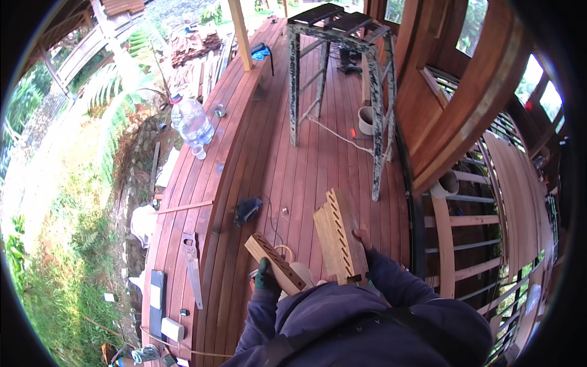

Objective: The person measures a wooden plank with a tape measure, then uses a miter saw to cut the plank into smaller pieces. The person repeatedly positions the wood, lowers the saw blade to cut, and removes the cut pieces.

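Observation:
My left hand (pixel 266 276), in a dark green glove, is closed round a narrow wooden block (pixel 275 262). A row of slanted dark slots runs along the block's upper face, with round holes near its lower end. On the other side, my right hand (pixel 362 238) grips the edge of a wider, pale wooden block (pixel 331 240), which also has slanted slots down one long edge. Both blocks are held up in front of my body, tilted and apart from each other. The fingers of my right hand are partly hidden behind the wood.
A paint-spattered trestle (pixel 371 52) stands ahead on the deck (pixel 275 165). Along the raised left ledge are a large water bottle (pixel 192 119), a handsaw (pixel 192 269) and a white box (pixel 172 329). A corded dark power tool (pixel 247 210) lies ahead. Open joists (pixel 471 219) border the right.

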Tool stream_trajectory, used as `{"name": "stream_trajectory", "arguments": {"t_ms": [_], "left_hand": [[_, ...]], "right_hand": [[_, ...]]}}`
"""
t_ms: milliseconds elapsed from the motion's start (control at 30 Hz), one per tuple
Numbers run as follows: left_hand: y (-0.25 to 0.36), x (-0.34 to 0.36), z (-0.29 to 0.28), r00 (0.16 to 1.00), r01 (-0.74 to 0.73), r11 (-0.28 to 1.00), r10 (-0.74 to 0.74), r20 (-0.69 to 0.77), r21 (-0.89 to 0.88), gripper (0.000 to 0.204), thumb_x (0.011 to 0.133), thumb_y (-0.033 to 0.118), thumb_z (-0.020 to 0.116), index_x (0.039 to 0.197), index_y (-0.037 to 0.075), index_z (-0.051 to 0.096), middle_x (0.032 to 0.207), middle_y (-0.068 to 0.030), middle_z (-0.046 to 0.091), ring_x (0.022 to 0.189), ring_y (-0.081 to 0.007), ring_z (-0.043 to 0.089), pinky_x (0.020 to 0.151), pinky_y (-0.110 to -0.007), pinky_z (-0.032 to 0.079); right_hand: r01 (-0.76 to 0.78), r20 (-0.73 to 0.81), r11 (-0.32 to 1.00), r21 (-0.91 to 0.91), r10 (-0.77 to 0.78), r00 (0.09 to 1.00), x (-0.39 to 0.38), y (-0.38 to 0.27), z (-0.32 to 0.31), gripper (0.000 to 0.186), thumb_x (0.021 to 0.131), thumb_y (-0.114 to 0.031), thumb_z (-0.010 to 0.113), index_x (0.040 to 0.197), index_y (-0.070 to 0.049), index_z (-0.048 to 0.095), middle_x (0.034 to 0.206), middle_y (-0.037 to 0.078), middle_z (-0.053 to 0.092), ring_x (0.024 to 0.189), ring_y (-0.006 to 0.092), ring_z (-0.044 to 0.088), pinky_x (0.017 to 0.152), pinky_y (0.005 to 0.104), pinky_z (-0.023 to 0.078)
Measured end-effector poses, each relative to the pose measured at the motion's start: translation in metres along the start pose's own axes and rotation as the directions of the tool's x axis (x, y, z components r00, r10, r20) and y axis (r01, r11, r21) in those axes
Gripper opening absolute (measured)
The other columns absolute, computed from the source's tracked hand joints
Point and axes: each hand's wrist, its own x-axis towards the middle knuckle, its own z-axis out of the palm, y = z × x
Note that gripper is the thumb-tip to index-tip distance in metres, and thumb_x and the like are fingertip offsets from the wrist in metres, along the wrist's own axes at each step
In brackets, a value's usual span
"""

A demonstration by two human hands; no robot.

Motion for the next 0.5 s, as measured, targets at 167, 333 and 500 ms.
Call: {"name": "stream_trajectory", "arguments": {"t_ms": [167, 333, 500], "left_hand": [[0.063, 0.099, 0.019, 0.998, -0.025, 1.0, 0.026, -0.057, 0.011, 0.073, 0.089, 0.064, 0.064, 0.135, 0.009, 0.055, 0.119, -0.0157, 0.065, 0.104, -0.032, 0.065, 0.092, -0.048, 0.054], [0.173, 0.253, 0.063, 0.993, -0.081, 0.995, 0.086, -0.082, 0.066, 0.079, 0.089, 0.071, 0.059, 0.133, 0.006, 0.055, 0.111, -0.0159, 0.068, 0.096, -0.0327, 0.067, 0.087, -0.048, 0.057], [0.287, 0.363, 0.144, 0.991, 0.003, 0.996, -0.015, 0.133, 0.094, 0.063, 0.092, 0.055, 0.067, 0.126, 0.002, 0.059, 0.107, -0.0144, 0.069, 0.095, -0.0293, 0.068, 0.09, -0.044, 0.056]], "right_hand": [[0.043, -0.263, 0.994, -0.099, -0.067, 0.963, 0.107, -0.033, 0.004, 0.072, 0.086, -0.051, 0.06, 0.137, 0.0, 0.055, 0.117, 0.019, 0.07, 0.1, 0.0314, 0.071, 0.089, 0.0438, 0.058], [0.146, -0.164, 0.986, 0.075, -0.132, 0.978, 0.279, -0.116, 0.014, 0.075, 0.088, -0.051, 0.058, 0.144, -0.001, 0.048, 0.129, 0.019, 0.064, 0.108, 0.0323, 0.067, 0.094, 0.0472, 0.056], [0.128, -0.053, 0.99, 0.054, -0.125, 0.991, 0.394, -0.215, 0.055, 0.075, 0.089, -0.051, 0.058, 0.144, -0.001, 0.048, 0.129, 0.019, 0.064, 0.109, 0.0324, 0.067, 0.095, 0.0474, 0.055]]}}
